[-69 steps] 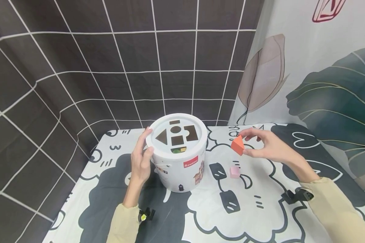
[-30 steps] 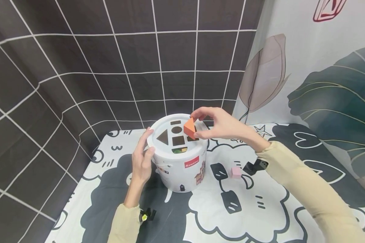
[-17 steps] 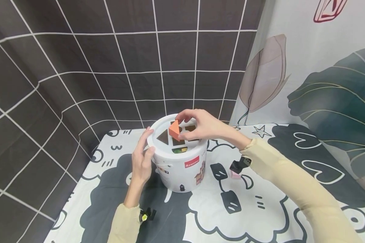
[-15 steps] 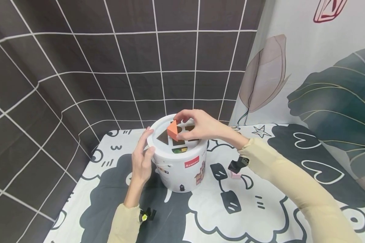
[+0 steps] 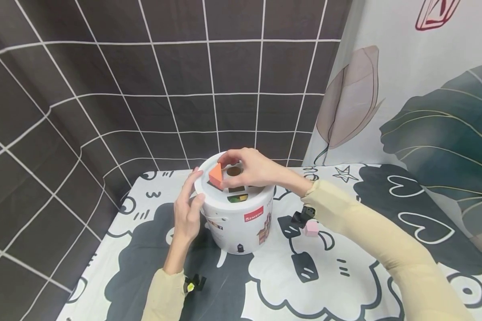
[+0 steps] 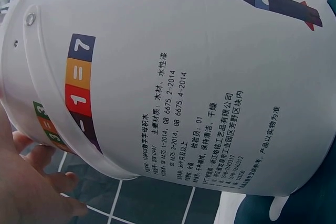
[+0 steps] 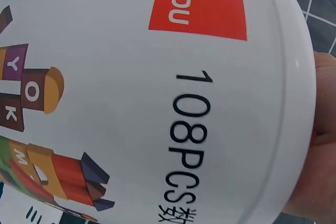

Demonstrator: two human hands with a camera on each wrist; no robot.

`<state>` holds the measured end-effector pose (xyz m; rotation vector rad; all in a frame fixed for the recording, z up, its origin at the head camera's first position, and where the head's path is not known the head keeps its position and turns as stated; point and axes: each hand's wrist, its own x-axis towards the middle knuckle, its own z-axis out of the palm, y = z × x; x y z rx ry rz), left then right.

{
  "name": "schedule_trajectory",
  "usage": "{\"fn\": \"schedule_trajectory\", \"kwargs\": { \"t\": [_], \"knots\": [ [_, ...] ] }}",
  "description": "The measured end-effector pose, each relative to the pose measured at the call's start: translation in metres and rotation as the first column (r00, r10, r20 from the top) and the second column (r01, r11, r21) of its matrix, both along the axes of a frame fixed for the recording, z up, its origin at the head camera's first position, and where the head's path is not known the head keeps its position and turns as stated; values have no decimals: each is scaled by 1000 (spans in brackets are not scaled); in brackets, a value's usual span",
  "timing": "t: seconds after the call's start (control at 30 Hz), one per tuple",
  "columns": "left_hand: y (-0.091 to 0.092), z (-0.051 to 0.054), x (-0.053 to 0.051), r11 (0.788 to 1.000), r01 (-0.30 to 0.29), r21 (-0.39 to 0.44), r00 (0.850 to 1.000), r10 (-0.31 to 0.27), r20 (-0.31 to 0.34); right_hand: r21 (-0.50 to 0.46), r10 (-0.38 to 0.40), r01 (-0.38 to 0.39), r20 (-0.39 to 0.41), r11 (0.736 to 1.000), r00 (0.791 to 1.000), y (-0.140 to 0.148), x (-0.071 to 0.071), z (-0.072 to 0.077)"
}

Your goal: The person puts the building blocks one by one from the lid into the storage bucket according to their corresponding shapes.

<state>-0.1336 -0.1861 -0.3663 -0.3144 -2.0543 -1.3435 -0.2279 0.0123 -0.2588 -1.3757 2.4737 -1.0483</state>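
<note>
A white toy bucket [image 5: 233, 223] stands on the patterned cloth, its lid [image 5: 210, 195] cut with shaped holes. My right hand [image 5: 251, 168] pinches an orange triangular block [image 5: 215, 177] between thumb and fingers, low over the triangular hole at the lid's left. The block covers most of that hole; whether its lower edge is inside, I cannot tell. My left hand [image 5: 187, 211] rests along the bucket's left side, thumb and fingertips touching the rim. In the left wrist view its loosely spread fingers [image 6: 44, 182] lie beside the bucket's white handle [image 6: 58, 103].
A small pink cube [image 5: 311, 228] lies on the cloth right of the bucket, close to my right wrist camera [image 5: 303, 216]. Green and yellow pieces show through the lid's front slot [image 5: 238, 198]. A dark gridded curtain [image 5: 160, 111] hangs behind.
My right hand has carried the orange block leftward from above the cloth, across the lid, down to the triangular hole. My left hand has stayed at the rim.
</note>
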Motion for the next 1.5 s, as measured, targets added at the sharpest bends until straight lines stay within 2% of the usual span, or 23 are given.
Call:
{"fn": "schedule_trajectory", "kwargs": {
  "t": [0.17, 0.3, 0.5, 0.6, 0.67, 0.77, 1.0, 1.23, 1.5],
  "knots": [
    [1, -1, 1, 1000, 0, 0, 1000, 0, -5, 48, -4, 7, -56, 999, 998, 0, 2, -1],
    [2, -3, 0, 1000, 5, 2, 1000, -5, -20, 42, -61, 66, -104, 997, 993, 14, 3, 0],
    [0, -4, -4, 1000, -1, 6, 998, 2, -68, -115, -151, 140, -99, 984, 984, 57, -1, 1],
    [0, -3, -5, 1000, 1, 12, 997, 0, -80, -177, -188, 173, -72, 969, 979, 85, -3, -5],
    [0, -3, -6, 1000, 2, 13, 997, -1, -80, -184, -212, 198, -57, 963, 976, 105, -2, -13],
    [-1, -3, -5, 1000, 1, 14, 997, 0, -75, -145, -246, 239, -37, 960, 968, 131, 1, -28],
    [-1, -4, -4, 1000, 4, 16, 998, -3, -66, -44, -342, 341, -14, 939, 940, 172, 13, -75],
    [0, -4, -4, 1000, -6, 11, 997, 7, -79, -10, -377, 378, 33, 926, 926, 191, 27, -109],
    [-1, -4, -4, 1000, -7, 7, 997, 8, -75, -17, -402, 408, 129, 913, 906, 202, 40, -132]
  ]
}}
